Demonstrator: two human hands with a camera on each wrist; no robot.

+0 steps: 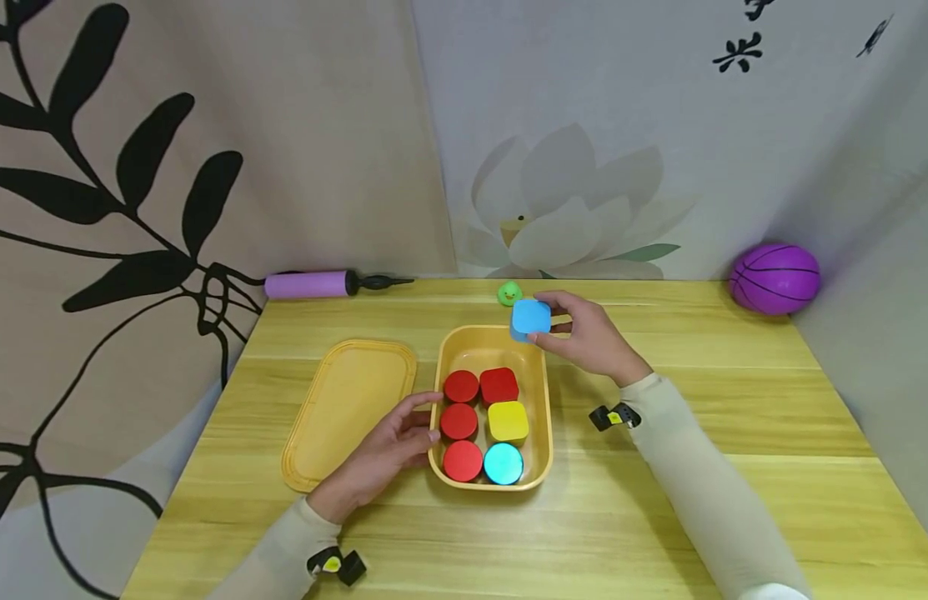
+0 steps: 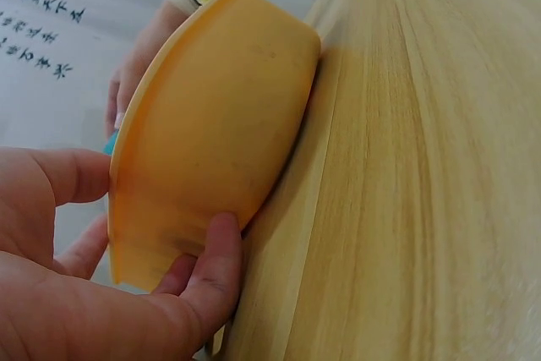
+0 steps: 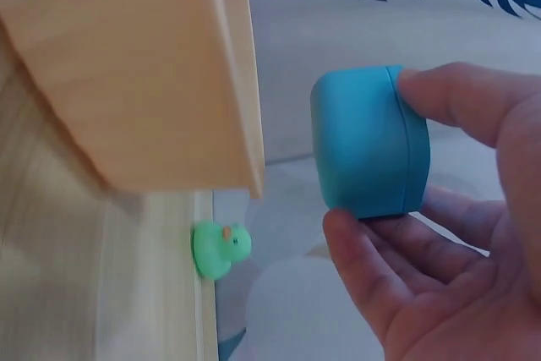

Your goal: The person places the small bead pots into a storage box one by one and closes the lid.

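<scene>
High over the far right corner of a yellow plastic box (image 1: 548,417), my right hand (image 1: 587,333) pinches a small blue rounded-square block (image 3: 363,145) between thumb and fingers. A seam runs round the block near one face. At the box's left side, my left hand (image 1: 392,446) holds the wall, with one digit at the rim and other fingertips (image 2: 221,251) against the outside. Inside the box stand several red round pieces (image 1: 460,386), a red square piece (image 1: 499,386), a yellow square piece (image 1: 508,422) and a blue round piece (image 1: 504,463).
Left of the box lies its flat yellow lid (image 1: 358,400), partly behind the left hand. A green toy duck (image 1: 509,292) sits by the back wall, near the right hand. Also along the wall are a purple hand pump (image 1: 309,284) and a purple ball (image 1: 775,279).
</scene>
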